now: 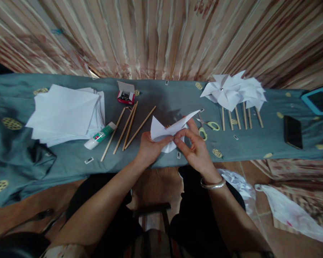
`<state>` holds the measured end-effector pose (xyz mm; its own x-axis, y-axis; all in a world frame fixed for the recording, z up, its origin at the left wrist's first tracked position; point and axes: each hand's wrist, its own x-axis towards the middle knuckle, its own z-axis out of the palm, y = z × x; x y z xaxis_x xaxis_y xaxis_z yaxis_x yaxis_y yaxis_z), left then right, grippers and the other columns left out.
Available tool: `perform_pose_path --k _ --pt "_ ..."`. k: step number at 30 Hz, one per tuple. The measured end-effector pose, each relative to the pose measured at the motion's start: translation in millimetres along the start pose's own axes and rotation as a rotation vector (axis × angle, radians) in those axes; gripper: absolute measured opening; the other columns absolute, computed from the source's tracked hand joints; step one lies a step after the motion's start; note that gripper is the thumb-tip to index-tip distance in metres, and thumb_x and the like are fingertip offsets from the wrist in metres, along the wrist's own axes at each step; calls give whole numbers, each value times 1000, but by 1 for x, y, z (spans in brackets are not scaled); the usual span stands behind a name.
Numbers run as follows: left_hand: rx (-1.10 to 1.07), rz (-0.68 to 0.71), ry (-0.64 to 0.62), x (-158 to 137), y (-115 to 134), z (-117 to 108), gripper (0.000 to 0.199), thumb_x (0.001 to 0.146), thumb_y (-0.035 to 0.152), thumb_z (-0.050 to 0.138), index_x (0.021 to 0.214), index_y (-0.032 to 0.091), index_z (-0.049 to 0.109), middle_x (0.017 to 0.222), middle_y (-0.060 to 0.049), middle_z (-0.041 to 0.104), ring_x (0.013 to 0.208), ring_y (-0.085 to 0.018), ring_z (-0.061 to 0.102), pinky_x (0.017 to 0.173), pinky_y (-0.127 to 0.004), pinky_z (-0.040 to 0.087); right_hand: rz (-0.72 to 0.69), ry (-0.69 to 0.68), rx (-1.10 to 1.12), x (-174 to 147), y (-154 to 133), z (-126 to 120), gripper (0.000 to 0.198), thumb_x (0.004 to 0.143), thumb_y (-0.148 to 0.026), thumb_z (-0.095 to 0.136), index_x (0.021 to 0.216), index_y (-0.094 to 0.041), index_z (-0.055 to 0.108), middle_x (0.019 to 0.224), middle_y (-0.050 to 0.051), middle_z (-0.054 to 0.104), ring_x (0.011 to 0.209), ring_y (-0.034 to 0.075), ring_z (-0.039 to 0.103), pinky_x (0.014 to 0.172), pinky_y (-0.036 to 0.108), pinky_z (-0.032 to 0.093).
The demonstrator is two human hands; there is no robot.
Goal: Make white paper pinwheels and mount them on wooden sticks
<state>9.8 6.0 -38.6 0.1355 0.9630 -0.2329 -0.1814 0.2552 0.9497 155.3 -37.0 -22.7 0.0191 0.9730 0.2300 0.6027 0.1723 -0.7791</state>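
A partly folded white paper pinwheel point(161, 130) is held above the front of the table, its pointed flaps standing up. My left hand point(150, 147) grips it from the left, the thumb pressed on its middle. My right hand point(192, 143) pinches the same middle with thumb and forefinger; whether a small pin is between them I cannot make out. Just right of the paper lie scissors point(204, 127) with green handles. Several wooden sticks point(129, 130) and a glue stick point(100, 136) are left of my left hand.
A stack of white paper sheets point(67, 111) lies at left. Behind the sticks stands a small red box point(125, 96) of dark metal pieces. Finished pinwheels point(226, 91) on sticks lie at right, near a phone point(293, 132) and a blue-framed device point(320, 100). Plastic bags point(293, 211) are on the floor.
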Motion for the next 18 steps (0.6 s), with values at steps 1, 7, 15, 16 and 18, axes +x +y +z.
perform_pose_path --k 1,7,15,16,18 --pt "13 3 -3 0 -1 -1 24 56 23 82 74 13 71 77 -7 76 72 -21 69 68 -29 55 10 1 10 0 0 0 3 86 -25 58 82 -24 59 152 -1 39 145 25 28 117 52 24" --pt "60 13 4 1 -3 -3 22 57 24 81 73 13 72 74 -6 75 69 -20 68 65 -28 54 52 11 80 1 1 2 5 84 -23 61 80 -25 59 147 1 43 136 24 42 116 49 26" --pt "53 20 -5 1 -2 -3 22 57 24 80 74 12 72 74 -6 75 66 -19 67 64 -28 53 105 129 86 1 1 5 7 78 -23 67 80 -23 60 144 3 48 135 25 43 114 48 29" --pt "53 16 -7 2 -2 -3 23 57 24 80 74 12 72 74 -6 75 67 -19 67 64 -29 53 109 151 81 1 1 6 9 76 -22 68 81 -23 60 144 4 48 136 25 42 114 48 28" --pt "57 -3 -9 2 -3 -4 24 57 26 81 75 12 72 74 -7 75 67 -19 67 64 -29 53 124 181 79 0 0 6 12 75 -22 69 82 -23 59 143 5 49 138 26 40 114 48 27"
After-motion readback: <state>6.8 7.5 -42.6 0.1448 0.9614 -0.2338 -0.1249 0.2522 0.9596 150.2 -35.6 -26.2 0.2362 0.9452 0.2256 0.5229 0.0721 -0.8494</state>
